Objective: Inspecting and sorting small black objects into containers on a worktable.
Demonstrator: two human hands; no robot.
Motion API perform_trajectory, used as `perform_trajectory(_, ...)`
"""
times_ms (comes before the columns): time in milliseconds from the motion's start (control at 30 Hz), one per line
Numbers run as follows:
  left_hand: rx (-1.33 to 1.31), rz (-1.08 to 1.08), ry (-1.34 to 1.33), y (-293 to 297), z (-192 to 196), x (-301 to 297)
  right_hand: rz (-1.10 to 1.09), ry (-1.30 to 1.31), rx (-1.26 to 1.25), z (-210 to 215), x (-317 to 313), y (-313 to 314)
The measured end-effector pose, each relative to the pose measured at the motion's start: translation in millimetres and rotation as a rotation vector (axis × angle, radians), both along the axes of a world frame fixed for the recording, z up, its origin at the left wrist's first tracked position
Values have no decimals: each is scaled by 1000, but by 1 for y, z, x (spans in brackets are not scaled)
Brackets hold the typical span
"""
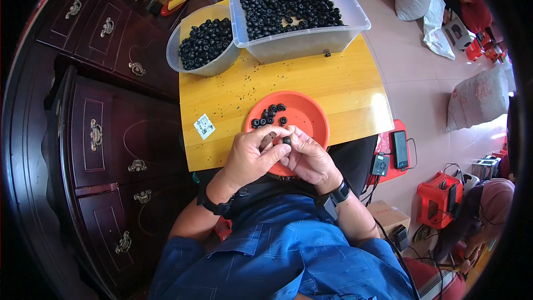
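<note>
My left hand (pixel 250 153) and my right hand (pixel 308 158) meet above the near part of an orange plastic basin (pixel 317 118). Both hands are closed, fingertips and thumbs together around one small black round part (pixel 287 140). Fingers cover most of that part. Several similar black parts (pixel 271 112), ring-like with a hole in the middle, lie in the basin just beyond my hands. A dark band sits on each wrist.
On the yellow table (pixel 355 89), a large clear bin (pixel 300 49) and a smaller rounded tub (pixel 173 50) hold many black parts. A printed white label (pixel 204 126) and dark crumbs lie nearby. Dark wooden cabinets (pixel 89 133) stand left; a phone (pixel 400 150) rests on a red stool right.
</note>
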State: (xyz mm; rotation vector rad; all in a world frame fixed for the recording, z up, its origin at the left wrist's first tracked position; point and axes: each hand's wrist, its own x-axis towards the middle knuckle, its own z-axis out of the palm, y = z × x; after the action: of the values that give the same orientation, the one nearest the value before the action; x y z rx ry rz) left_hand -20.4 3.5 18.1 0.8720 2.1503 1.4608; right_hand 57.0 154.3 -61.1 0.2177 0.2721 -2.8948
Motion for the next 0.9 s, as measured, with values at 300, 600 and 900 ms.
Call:
perform_trajectory(300,301,14,-426,1,-16,2,59,78,-36,-6,3,1)
perform_trajectory(600,-314,27,25,-21,14,-39,-19,-12,660,27,-5,9)
perform_trajectory(900,-96,583,652,-28,63,-136,-418,361,1735,21,-37,16)
